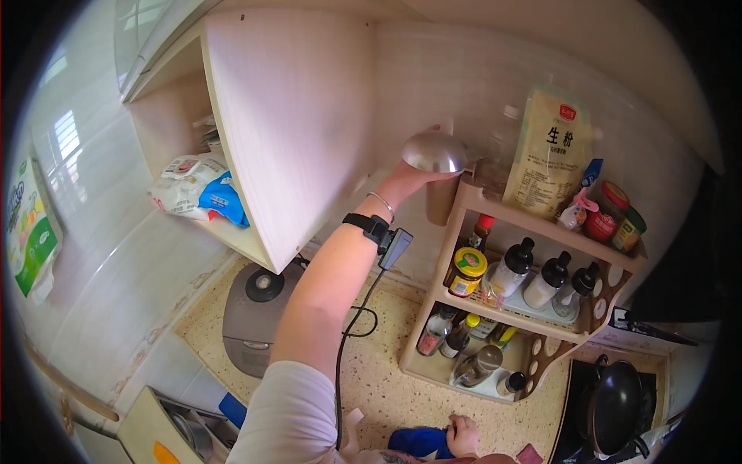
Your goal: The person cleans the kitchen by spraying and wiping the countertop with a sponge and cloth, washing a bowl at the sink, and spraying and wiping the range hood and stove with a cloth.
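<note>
Left hand [410, 179], curled at one ladle [434, 152] — dome up, long axis hidden — by one rack [457, 210] holding three black-topped bottles [553, 280]; right hand [463, 435], half curled by one blue cloth [420, 441] — neither grip's tightness can be told.

We're in a kitchen here: a wok [616, 407] on the stove at lower right, a rack [533, 329] of sauces and seasonings right of centre, a rice cooker [251, 321] on the speckled counter [375, 371].
</note>
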Action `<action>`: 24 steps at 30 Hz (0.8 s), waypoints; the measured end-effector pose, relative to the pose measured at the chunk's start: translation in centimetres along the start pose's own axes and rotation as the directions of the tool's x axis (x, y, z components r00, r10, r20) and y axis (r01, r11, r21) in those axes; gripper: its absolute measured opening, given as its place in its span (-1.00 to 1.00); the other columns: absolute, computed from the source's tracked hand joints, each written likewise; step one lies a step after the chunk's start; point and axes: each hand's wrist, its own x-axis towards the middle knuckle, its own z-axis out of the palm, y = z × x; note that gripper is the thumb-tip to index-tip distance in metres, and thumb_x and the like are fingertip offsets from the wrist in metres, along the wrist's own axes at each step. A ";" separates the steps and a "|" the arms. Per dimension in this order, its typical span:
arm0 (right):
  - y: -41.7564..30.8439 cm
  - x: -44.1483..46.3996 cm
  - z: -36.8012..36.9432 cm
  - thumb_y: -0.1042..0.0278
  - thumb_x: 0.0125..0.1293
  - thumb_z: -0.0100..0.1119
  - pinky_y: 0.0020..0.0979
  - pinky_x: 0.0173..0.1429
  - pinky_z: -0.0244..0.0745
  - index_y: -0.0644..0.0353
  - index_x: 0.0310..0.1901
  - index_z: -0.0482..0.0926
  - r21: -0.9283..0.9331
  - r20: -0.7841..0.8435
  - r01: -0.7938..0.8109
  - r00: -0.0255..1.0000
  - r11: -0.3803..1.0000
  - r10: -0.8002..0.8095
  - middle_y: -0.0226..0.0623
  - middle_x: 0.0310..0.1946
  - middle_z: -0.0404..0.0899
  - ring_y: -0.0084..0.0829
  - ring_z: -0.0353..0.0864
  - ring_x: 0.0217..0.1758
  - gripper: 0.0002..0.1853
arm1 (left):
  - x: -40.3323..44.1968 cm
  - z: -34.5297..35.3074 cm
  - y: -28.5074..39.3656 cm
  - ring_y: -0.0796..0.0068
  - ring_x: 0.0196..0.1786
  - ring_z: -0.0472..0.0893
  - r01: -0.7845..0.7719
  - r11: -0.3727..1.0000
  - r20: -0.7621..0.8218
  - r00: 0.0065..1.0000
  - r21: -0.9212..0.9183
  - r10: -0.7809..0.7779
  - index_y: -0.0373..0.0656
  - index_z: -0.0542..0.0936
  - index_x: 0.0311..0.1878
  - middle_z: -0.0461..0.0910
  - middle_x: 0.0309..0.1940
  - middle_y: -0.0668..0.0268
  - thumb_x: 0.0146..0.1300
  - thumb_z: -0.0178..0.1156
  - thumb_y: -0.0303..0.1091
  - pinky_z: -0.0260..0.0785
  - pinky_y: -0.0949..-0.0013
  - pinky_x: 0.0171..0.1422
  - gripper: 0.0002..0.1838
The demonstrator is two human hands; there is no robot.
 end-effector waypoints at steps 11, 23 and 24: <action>3.2 -1.3 2.5 0.24 0.19 0.17 -0.04 0.01 0.43 0.00 0.13 0.40 -0.075 0.014 0.011 1.000 0.997 -0.010 -0.11 -0.10 0.53 -0.11 0.52 -0.09 -0.55 | 3.3 -1.8 -2.0 0.49 0.01 0.49 0.156 0.988 0.150 0.977 -0.006 -0.153 -0.21 0.46 0.12 0.56 -0.08 0.31 -0.08 0.48 -0.15 0.36 0.42 0.05 -0.32; 0.5 0.2 0.8 0.37 0.02 0.18 -0.13 -0.11 0.46 0.07 -0.18 0.53 -0.060 0.010 0.014 1.000 0.998 -0.013 -0.18 -0.30 0.52 -0.11 0.53 -0.23 -0.74 | 2.7 -0.9 -2.8 0.35 -0.04 0.59 0.120 0.981 -0.001 0.993 0.154 -0.121 -0.46 0.50 0.01 0.61 -0.12 0.06 -0.09 0.44 -0.03 0.40 0.34 0.08 -0.27; 0.5 0.2 0.8 0.37 0.02 0.18 -0.13 -0.11 0.46 0.07 -0.18 0.53 -0.052 0.010 0.021 1.000 0.998 -0.020 -0.18 -0.30 0.52 -0.11 0.54 -0.24 -0.74 | 2.6 -0.9 -3.0 0.33 -0.04 0.59 0.093 0.988 -0.009 0.996 0.121 -0.092 -0.47 0.51 0.01 0.61 -0.13 0.04 -0.09 0.43 0.02 0.40 0.33 0.08 -0.25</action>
